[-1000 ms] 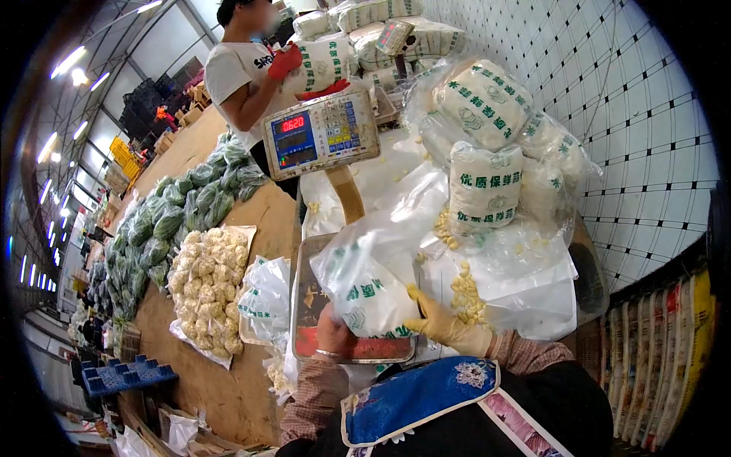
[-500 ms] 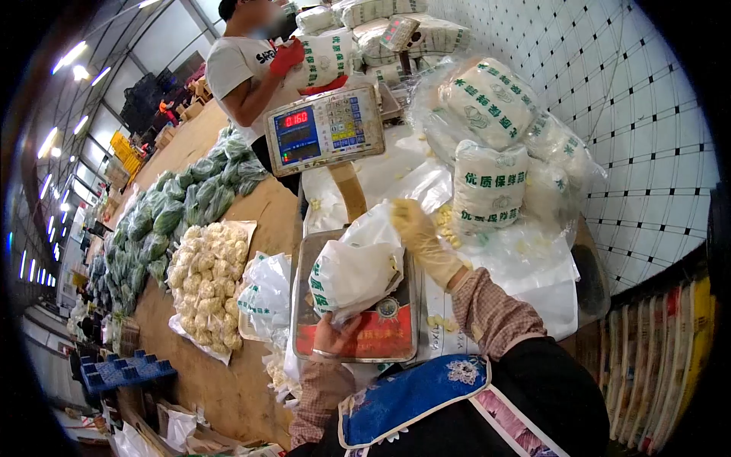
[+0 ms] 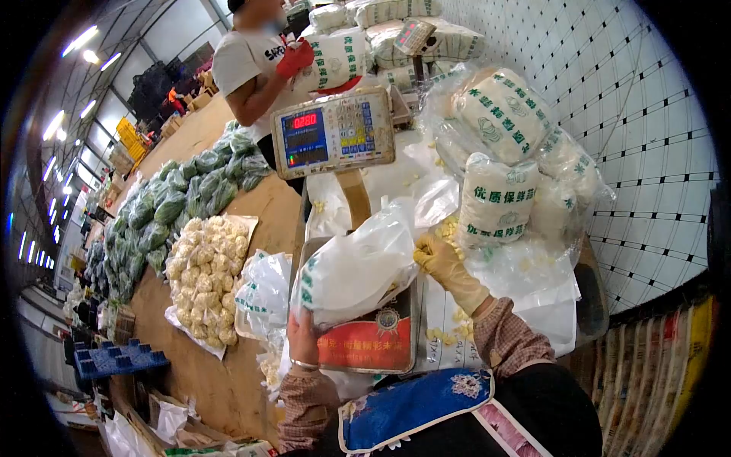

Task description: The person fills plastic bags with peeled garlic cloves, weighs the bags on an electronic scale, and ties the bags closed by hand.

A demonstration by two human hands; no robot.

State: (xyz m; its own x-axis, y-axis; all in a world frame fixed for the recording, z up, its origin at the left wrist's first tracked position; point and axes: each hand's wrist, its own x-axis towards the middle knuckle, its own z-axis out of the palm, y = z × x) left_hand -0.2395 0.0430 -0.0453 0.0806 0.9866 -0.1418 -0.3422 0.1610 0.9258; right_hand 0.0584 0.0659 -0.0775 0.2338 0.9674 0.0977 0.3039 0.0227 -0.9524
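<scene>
A white plastic bag with green print (image 3: 354,270) lies on the scale's tray (image 3: 365,346), its mouth toward the right. My left hand (image 3: 303,335), bare, is against the bag's lower left side, with its fingers wrapped on the plastic. Beside the bag's mouth is my right hand (image 3: 451,270), in a pale yellow glove, its fingers pinched together at the edge of the plastic. Above the tray stands the scale's display (image 3: 333,132), lit in red and reading about 0.280. Small pale yellow pieces (image 3: 449,230) lie on the white sheet beyond my right hand.
Full printed bags (image 3: 499,199) are stacked at the right. A co-worker (image 3: 247,68) in red gloves stands beyond the display, holding a bag. Left are bagged pale round items (image 3: 204,282), green bagged produce (image 3: 171,202) and a blue crate (image 3: 122,358). A tiled wall (image 3: 647,137) is at the right.
The display went from 0.160 to about 0.280. My right hand moved down and right, and my left hand moved left along the bag. The bag now looks more stretched out.
</scene>
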